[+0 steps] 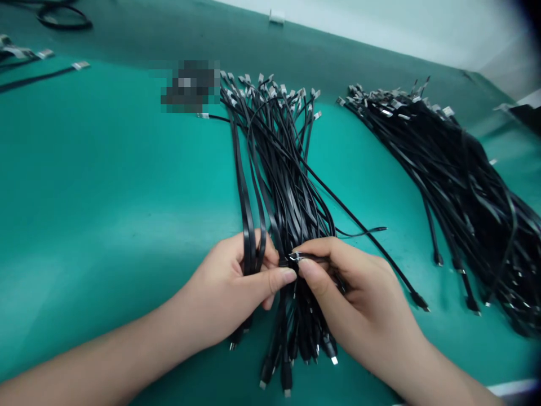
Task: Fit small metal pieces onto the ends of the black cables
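Note:
A bundle of flat black cables (287, 175) with metal plugs at both ends lies down the middle of the green surface. My left hand (249, 270) is closed around a few cable strands at the bundle's left side, its thumb and fingertips on a black connector. Close to its thumb tip, my right hand (338, 276) pinches a small metal-tipped connector (297, 256) between thumb and index finger. The two fingertips nearly meet over the bundle. Loose plug ends (287, 380) stick out below my hands.
A larger pile of black cables (456, 163) lies at the right. More cable ends (42, 75) are at the upper left, with a coiled cable (63, 22) behind them. A pixelated dark patch is beside the central bundle's far end. A pale wall rises behind the green surface (127, 186).

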### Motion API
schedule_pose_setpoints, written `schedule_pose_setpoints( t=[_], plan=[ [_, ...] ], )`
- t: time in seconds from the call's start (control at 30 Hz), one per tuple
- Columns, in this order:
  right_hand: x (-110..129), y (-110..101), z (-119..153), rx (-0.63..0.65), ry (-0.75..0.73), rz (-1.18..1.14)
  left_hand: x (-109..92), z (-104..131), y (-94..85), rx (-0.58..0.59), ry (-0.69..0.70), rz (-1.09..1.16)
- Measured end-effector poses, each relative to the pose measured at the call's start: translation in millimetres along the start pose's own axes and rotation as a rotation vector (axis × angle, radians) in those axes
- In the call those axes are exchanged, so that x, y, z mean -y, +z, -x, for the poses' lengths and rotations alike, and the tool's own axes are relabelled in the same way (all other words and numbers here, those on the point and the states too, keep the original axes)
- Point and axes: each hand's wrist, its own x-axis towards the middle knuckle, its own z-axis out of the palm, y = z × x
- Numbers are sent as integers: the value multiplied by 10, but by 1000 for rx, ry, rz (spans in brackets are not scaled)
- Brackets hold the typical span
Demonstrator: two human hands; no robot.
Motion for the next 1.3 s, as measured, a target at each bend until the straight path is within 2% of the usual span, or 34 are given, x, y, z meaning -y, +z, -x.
schedule_pose_setpoints(
  t=[0.23,0.93,1.17,1.3],
  plan=[
    [1,23,-4,-27,-21,-14,9,6,-4,7,2,30],
    [28,-1,-8,22,-52,-48,-1,-1,2,-14,-30,-20],
    [-29,27,-37,-87,51,-31,-11,8,13,-16,-36,-35],
    [-60,24,-2,-116,28,-97,1,11,-4,0,4,-39]
  ],
)
